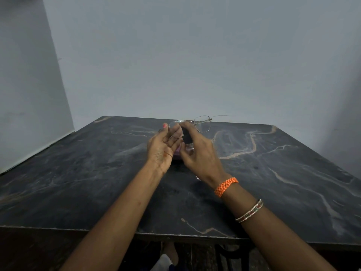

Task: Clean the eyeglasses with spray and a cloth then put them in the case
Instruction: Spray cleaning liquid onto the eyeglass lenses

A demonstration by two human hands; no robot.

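Now I see my left hand (163,147) holding the thin wire-framed eyeglasses (195,125) up above the dark marbled stone table (273,173), fingers curled at one lens. My right hand (197,151) grips a small clear spray bottle with a black cap (187,138) (orange woven band (226,186) at that wrist), just beside the lens.

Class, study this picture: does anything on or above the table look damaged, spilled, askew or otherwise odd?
Nothing stands out. The left hand holds the eyeglasses up over the dark marble table, frame apparently intact, while the right hand grips a small spray bottle beside the lens. No spill shows. A purple thing under the hands is mostly hidden.
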